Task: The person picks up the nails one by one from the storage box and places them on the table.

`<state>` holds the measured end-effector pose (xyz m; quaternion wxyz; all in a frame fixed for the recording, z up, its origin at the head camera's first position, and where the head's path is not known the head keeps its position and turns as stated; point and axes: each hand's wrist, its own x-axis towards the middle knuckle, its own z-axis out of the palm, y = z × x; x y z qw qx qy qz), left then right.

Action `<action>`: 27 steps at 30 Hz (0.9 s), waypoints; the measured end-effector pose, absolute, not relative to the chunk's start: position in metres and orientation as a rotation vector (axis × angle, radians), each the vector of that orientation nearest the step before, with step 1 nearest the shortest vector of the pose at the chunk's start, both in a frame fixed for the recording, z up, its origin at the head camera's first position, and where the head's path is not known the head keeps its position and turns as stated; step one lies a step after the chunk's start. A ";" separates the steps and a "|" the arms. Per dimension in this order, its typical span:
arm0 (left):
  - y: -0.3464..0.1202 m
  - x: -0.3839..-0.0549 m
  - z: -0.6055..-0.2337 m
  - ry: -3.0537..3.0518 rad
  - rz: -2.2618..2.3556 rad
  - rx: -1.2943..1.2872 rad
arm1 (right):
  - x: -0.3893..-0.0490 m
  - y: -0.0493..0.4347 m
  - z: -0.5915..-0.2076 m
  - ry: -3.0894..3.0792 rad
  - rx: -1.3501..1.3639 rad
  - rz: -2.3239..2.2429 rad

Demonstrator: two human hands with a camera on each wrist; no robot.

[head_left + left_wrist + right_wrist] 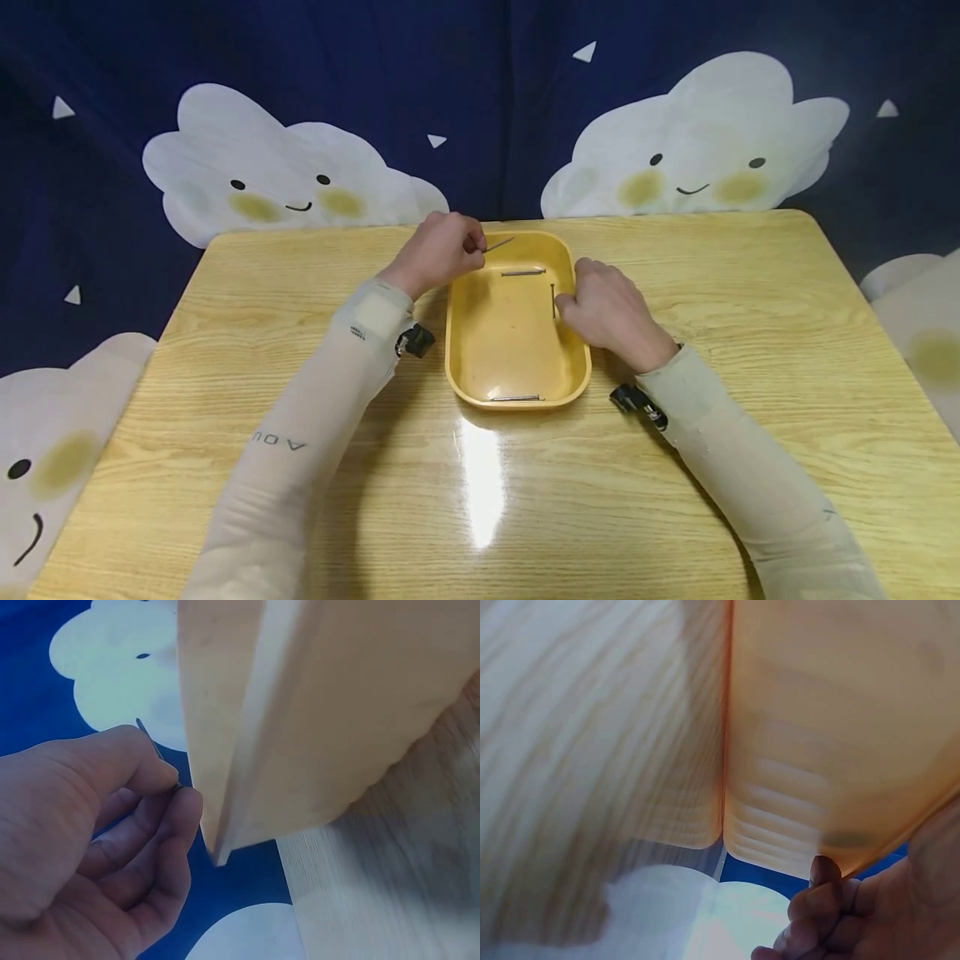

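A yellow plastic tray (pixel 506 350) sits on the table, with three thin metal nails lying in it: one nail (pixel 522 272) toward the far end, another nail (pixel 552 302) along the right side, and a third nail (pixel 516 398) by the near wall. Over the tray's far left corner, my left hand (pixel 446 250) pinches a nail (pixel 498 245) between thumb and forefinger; its shank sticks out in the left wrist view. My right hand (pixel 611 308) holds the tray's right rim, thumb over the edge and curled fingers (pixel 825 892) outside the wall.
The light wood table (pixel 262 333) extends around the tray. Its far edge meets a dark blue curtain (pixel 495 100) printed with white clouds. A black wrist camera (pixel 415 340) sits near the tray's left side, and another wrist camera (pixel 637 404) near its right.
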<state>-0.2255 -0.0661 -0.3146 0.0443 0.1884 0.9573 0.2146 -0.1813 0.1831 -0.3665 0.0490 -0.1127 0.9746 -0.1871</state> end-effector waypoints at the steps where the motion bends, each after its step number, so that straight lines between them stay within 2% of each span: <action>1: -0.068 -0.225 -0.315 2.929 0.660 0.584 | -0.181 0.183 -0.367 2.972 -0.348 -0.573; 27: -0.108 -0.217 -0.312 2.814 0.843 0.585 | -0.181 0.183 -0.367 2.978 -0.349 -0.562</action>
